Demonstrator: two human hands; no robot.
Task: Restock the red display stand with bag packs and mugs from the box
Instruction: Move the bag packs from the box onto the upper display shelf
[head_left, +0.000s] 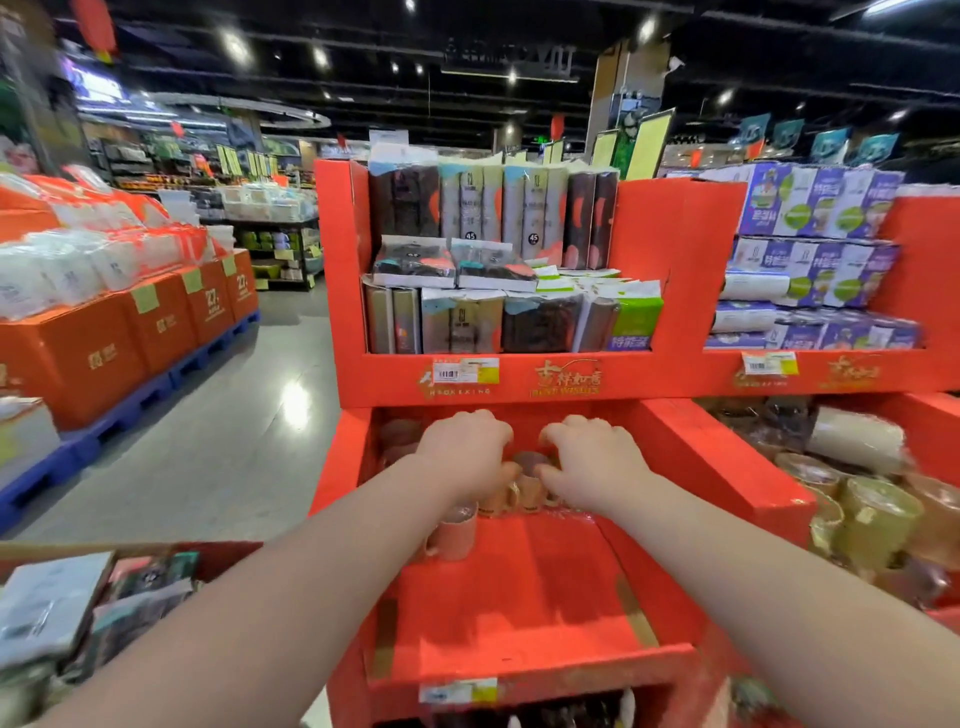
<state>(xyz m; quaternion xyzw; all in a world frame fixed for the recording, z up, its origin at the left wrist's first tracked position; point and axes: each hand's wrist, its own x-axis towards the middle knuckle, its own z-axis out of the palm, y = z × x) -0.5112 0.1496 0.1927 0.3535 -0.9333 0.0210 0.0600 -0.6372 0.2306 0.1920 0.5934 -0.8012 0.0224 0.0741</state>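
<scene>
Red stand (675, 291) — mugs (527, 486) sit at the back of its middle shelf (519, 597). My left hand (467, 452) and right hand (592, 462) curl over them, fingers (483, 421) gripping. Best to set them down upright, snug in a row — handles one way.

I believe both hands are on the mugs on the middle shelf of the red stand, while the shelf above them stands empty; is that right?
Not quite: the shelf above is not empty. The head view shows it stacked with bag packs. The rest holds: the left hand and the right hand are on the mugs on the middle shelf of the red stand.
</scene>
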